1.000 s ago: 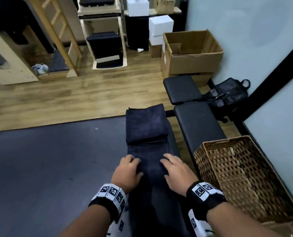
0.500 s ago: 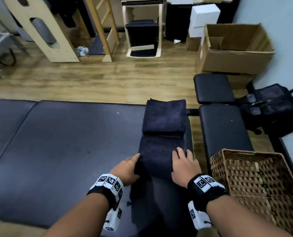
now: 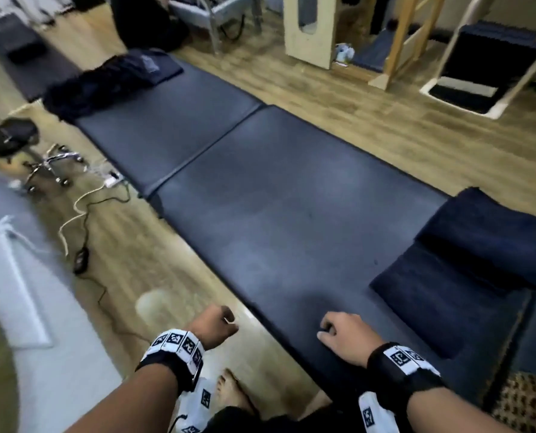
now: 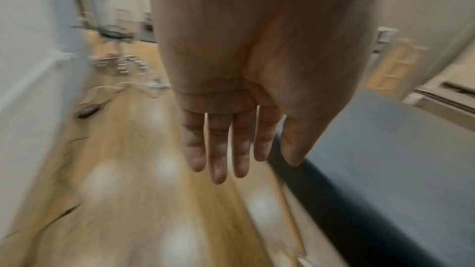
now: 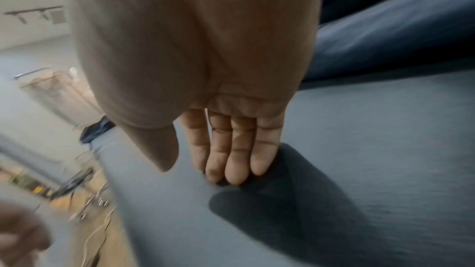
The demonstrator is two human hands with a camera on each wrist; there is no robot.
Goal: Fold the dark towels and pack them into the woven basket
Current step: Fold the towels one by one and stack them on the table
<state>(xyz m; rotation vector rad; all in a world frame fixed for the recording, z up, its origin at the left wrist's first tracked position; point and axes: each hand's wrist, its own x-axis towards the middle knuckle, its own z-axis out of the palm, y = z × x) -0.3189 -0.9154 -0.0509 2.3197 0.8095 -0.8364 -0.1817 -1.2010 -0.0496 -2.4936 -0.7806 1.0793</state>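
Two folded dark towels lie at the right end of the long padded bench, the nearer towel partly under the farther towel. A heap of unfolded dark towels sits at the bench's far left end. Only a corner of the woven basket shows at the lower right. My left hand hangs over the floor beside the bench, fingers straight and empty. My right hand rests its fingertips on the bench pad, left of the folded towels, holding nothing.
A chair's chrome base and loose cables lie on the wooden floor left of the bench. Wooden frames and a shelf unit stand beyond it. My bare foot is beside the bench's near edge.
Both hands have come off the folded towel. The view has swung left along the bench; my left hand moved out over the floor and my right hand slid left onto the bare pad.
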